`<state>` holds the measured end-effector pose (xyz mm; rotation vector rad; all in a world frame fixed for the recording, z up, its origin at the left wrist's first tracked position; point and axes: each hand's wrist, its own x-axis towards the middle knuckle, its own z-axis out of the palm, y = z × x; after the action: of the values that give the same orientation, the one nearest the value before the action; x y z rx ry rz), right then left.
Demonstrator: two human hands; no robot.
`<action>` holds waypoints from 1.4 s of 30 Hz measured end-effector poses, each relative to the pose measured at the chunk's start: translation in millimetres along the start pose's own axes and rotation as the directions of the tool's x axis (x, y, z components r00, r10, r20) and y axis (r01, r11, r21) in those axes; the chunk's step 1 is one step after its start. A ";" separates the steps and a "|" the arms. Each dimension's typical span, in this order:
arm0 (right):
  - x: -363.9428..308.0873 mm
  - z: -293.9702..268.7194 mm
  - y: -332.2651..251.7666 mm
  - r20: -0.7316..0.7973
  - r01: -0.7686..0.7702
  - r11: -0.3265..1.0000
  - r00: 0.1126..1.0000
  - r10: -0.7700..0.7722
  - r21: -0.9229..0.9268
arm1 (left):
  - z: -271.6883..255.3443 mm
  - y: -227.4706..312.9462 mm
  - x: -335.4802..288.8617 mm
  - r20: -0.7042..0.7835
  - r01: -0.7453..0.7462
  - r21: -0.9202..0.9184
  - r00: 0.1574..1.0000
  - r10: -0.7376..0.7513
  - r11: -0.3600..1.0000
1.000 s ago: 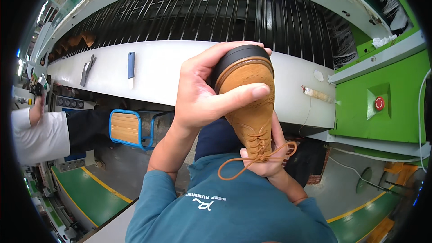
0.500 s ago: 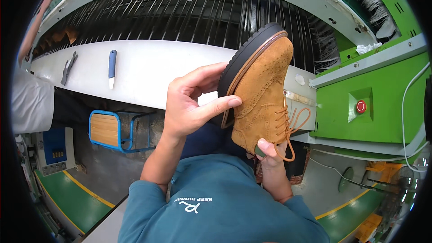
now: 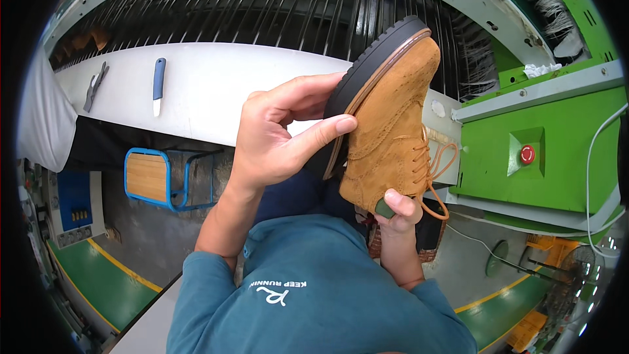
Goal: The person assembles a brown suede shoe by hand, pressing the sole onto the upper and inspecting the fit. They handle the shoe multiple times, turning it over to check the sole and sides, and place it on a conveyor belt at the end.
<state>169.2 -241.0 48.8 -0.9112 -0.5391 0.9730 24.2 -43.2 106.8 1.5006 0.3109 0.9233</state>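
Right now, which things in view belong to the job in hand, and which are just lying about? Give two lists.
In the job:
Tan shoe, in both hands
Left hand, gripping the sole
Right hand, at the ankle end

Seemingly just about:
Blue-handled knife, untouched on the white table
Dark object nearby, kind unclear
Blue-framed stool
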 end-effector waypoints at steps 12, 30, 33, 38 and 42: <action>-0.7 6.0 2.1 -0.131 -0.034 0.999 0.991 0.035 0.012 | 14.8 -5.7 -7.2 -0.114 -0.101 0.067 0.988 0.108 0.993; 48.7 2.3 -38.3 0.680 0.700 0.082 0.710 -0.185 -0.709 | -64.1 -47.7 -55.7 -0.042 0.209 -0.176 0.975 -0.220 0.962; 50.4 -11.5 -25.7 0.722 0.724 0.015 0.689 -0.063 -0.689 | -75.1 -68.5 -73.8 0.027 0.295 0.024 0.955 -0.296 0.955; 51.4 -27.9 -14.6 0.738 0.740 -0.003 0.671 0.073 -0.673 | -73.0 -91.4 -94.9 0.019 0.213 0.146 0.976 -0.218 0.966; 60.3 -22.6 -21.8 0.746 0.747 0.028 0.659 0.095 -0.664 | -70.0 -87.3 -77.9 0.073 -0.050 0.264 0.997 0.032 0.963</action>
<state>225.2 -202.9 55.3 -1.4952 -2.1784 0.1869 -45.8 -30.9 -9.6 1.7874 0.3662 0.8870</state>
